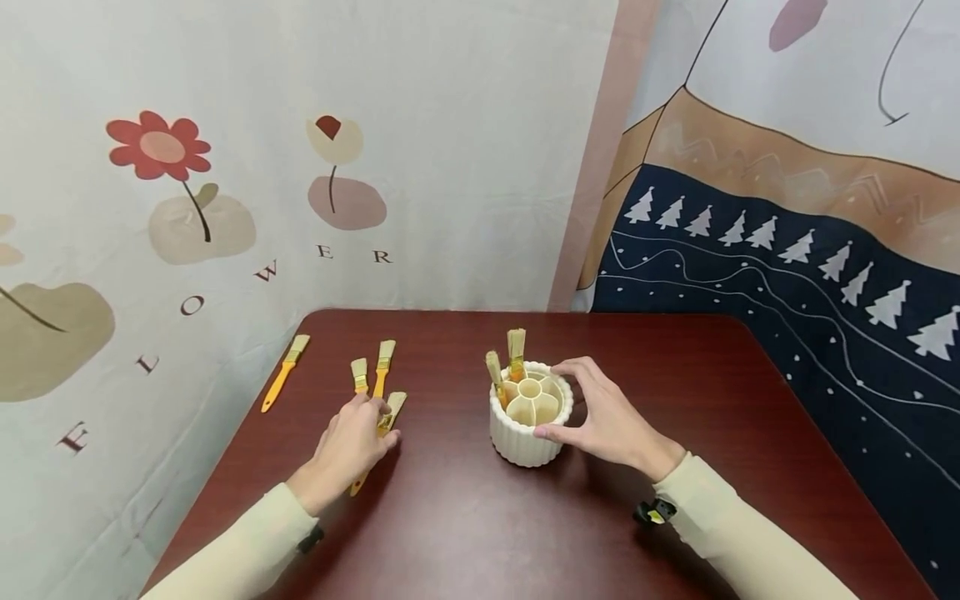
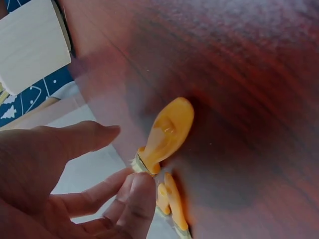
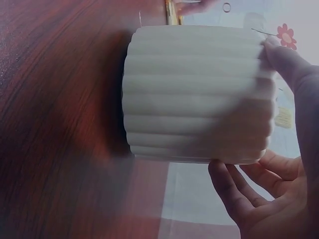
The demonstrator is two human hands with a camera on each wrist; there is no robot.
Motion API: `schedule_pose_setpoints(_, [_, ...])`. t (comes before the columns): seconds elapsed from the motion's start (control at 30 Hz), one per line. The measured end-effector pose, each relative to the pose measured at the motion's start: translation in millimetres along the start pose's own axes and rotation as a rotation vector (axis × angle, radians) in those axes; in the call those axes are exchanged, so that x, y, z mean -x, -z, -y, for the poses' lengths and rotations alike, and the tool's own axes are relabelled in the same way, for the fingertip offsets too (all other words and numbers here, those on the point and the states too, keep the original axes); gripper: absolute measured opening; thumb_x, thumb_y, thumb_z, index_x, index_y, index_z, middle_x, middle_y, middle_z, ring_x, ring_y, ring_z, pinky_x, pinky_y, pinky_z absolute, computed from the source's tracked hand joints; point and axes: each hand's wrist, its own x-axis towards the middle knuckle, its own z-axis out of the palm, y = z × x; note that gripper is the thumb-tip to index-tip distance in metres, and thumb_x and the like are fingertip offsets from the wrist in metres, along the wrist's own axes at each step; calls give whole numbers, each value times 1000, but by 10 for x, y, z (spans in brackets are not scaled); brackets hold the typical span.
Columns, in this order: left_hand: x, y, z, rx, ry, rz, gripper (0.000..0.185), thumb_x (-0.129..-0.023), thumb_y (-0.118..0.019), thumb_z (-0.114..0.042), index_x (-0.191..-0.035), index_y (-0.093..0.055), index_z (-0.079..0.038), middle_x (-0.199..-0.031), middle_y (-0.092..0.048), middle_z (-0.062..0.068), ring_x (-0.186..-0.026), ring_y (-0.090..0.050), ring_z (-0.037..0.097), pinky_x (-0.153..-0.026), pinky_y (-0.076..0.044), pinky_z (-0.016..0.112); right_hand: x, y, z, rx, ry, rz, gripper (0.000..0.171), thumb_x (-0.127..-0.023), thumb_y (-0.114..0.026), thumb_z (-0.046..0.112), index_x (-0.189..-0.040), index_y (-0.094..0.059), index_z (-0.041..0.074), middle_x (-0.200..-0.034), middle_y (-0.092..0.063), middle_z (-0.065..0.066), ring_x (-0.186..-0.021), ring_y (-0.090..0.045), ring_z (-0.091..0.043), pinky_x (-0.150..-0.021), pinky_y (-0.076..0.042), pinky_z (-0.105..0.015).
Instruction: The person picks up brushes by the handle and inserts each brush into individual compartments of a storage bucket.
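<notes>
My left hand [image 1: 347, 446] is over a paintbrush [image 1: 395, 406] with a yellow handle, which lies on the table. In the left wrist view the thumb stands apart from the handle [image 2: 170, 130], while the fingertips are close to the brush's ferrule; whether they touch it I cannot tell. Just beyond the hand lie two more paintbrushes, a shorter-looking one [image 1: 360, 377] partly hidden and another [image 1: 383, 365]. With thumb and fingers spread round its rim, my right hand [image 1: 611, 421] holds a white ribbed pot [image 1: 525, 442]. Two paintbrushes [image 1: 516, 346] stand bristles up in the pot's compartments.
Another yellow-handled paintbrush [image 1: 285, 374] lies near the table's left edge. The dark red wooden table [image 1: 465, 533] has printed cloth hangings [image 1: 465, 167] behind it and to its right. Inside the pot is a flower-shaped divider [image 1: 530, 388].
</notes>
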Motion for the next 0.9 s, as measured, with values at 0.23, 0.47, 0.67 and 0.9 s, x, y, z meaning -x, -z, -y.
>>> schedule_pose_setpoints(0.23, [5,-29,41,1,-24,16,37,-92,-99,-9,-122,-82,4,-113,-74,21,-82,-72,26,-73,-69,44,-10,23,26,14,-8,0,97,-86,-100,65,-157,-58,15,-152,-62,0,-135,-67,-18,-113,-67,-55])
schedule_pose_setpoints(0.47, [-39,-67,-19,12,-87,-5,35,-90,-97,-1,-122,-82,1,-111,-75,20,-84,-74,27,-72,-70,45,-21,15,45,27,6,-18,95,-87,-101,61,-156,-59,13,-152,-63,-2,-136,-67,-21,-114,-66,-55])
schedule_pose_setpoints(0.67, [-88,-98,-46,33,-135,-29,30,-91,-96,1,-117,-82,-3,-103,-78,14,-86,-74,24,-73,-68,45,4,-8,81,51,13,-37,93,-86,-103,59,-153,-61,10,-151,-64,-5,-134,-68,-20,-112,-67,-54])
schedule_pose_setpoints(0.9, [-200,-137,-69,114,-51,23,31,-95,-97,-8,-120,-81,1,-105,-86,12,-96,-82,26,-85,-70,50,44,-39,104,58,-20,-49,94,-86,-100,66,-151,-60,13,-146,-63,-4,-122,-70,-14,-103,-70,-41])
